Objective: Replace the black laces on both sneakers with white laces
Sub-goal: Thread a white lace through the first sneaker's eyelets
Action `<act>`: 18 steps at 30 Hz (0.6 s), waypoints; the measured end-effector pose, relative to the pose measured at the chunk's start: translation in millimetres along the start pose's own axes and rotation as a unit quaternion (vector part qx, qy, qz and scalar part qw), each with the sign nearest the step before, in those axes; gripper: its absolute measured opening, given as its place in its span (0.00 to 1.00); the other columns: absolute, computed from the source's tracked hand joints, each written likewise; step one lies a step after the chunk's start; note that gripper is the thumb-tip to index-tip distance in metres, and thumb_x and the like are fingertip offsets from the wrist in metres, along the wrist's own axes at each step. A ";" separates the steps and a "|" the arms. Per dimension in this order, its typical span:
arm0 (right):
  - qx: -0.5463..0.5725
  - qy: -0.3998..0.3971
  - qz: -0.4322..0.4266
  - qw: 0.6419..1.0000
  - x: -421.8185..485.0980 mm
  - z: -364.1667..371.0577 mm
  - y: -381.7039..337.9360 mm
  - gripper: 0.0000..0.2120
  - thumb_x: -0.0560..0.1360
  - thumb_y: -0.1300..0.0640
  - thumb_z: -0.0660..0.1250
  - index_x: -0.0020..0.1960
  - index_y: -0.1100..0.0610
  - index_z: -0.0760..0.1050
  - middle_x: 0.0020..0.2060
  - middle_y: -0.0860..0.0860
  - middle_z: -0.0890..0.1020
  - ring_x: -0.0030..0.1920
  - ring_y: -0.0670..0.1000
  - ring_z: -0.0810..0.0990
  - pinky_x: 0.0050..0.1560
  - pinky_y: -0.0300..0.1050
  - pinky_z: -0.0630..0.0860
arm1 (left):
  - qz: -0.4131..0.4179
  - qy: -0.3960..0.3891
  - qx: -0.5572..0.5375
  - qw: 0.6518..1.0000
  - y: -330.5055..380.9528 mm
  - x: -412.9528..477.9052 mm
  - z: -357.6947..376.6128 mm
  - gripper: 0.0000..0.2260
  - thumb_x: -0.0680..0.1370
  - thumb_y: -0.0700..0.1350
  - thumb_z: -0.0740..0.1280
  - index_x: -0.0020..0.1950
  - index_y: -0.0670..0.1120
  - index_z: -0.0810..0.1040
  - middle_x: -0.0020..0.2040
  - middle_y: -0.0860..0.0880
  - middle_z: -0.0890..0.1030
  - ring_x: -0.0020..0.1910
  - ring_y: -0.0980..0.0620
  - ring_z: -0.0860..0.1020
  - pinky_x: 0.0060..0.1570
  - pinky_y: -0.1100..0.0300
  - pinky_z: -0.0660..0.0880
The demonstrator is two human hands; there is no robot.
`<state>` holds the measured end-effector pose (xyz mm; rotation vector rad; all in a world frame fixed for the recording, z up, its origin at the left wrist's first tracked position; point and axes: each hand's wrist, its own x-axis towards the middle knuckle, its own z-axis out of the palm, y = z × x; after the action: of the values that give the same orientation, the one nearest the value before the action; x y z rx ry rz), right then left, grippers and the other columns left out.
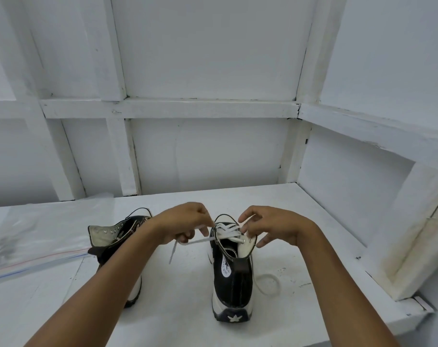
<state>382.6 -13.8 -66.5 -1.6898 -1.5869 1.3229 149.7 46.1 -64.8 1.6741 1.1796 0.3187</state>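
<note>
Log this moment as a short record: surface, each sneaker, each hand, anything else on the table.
surface: white table
right sneaker: upright, heel toward camera, white lace threaded through its eyelets
left sneaker: no lace visible, eyelets empty, partly behind the forearm
left hand: pinching one end of the white lace
right hand: fingers at the top eyelets
other: clear plastic bag, far left

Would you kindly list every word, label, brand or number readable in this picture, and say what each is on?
No text is legible.
Round ankle patch on the right sneaker: a star with lettering, too blurred to read.
Heel tab: a white star only, no words.
Left sneaker: no print visible.
</note>
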 end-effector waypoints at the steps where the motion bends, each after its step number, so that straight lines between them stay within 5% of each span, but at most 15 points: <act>1: 0.019 -0.002 0.014 1.000 -0.1 0.6 2.3 0.14 0.74 0.63 0.67 0.59 0.59 0.76 0.46 0.56 0.82 0.45 0.51 0.81 0.53 0.53 0.80 | -0.006 -0.021 0.035 0.999 -0.7 -1.8 0.4 0.03 0.78 0.40 0.65 0.50 0.41 0.75 0.45 0.44 0.84 0.26 0.55 0.63 0.24 0.63 0.60; 7: 0.069 -0.067 0.049 0.994 -3.5 5.2 13.5 0.16 0.80 0.49 0.61 0.53 0.61 0.78 0.39 0.58 0.82 0.42 0.55 0.81 0.46 0.48 0.77 | 0.025 -0.113 0.101 0.988 -2.2 -9.1 -2.2 0.09 0.77 0.41 0.64 0.41 0.42 0.83 0.35 0.46 0.80 0.29 0.53 0.65 0.27 0.62 0.60; 11: 0.031 -0.088 0.040 0.995 -7.5 6.0 20.2 0.17 0.79 0.51 0.61 0.37 0.57 0.79 0.32 0.54 0.76 0.37 0.53 0.77 0.47 0.48 0.71 | 0.053 -0.119 0.099 0.986 -1.3 -12.9 -6.3 0.07 0.72 0.45 0.66 0.38 0.47 0.83 0.35 0.48 0.80 0.34 0.54 0.71 0.36 0.61 0.65; 15: 0.097 -0.046 0.003 0.994 -7.5 0.4 12.9 0.17 0.79 0.54 0.65 0.32 0.56 0.73 0.30 0.52 0.72 0.34 0.52 0.75 0.43 0.47 0.73 | 0.053 -0.070 0.066 0.994 1.9 -10.5 -7.9 0.08 0.75 0.47 0.70 0.43 0.44 0.84 0.46 0.48 0.86 0.48 0.56 0.79 0.53 0.54 0.70; 18: 0.154 0.009 -0.032 0.987 -10.0 -9.2 -4.7 0.17 0.79 0.54 0.66 0.32 0.56 0.71 0.29 0.52 0.73 0.33 0.52 0.75 0.43 0.47 0.74 | 0.069 -0.004 -0.041 0.997 13.1 -8.8 -11.8 0.13 0.73 0.48 0.73 0.45 0.38 0.83 0.47 0.44 0.86 0.46 0.55 0.82 0.49 0.54 0.71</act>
<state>389.6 -19.7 -55.4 -1.4471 -1.3331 1.4330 144.5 45.8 -45.7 1.6859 1.0330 0.4407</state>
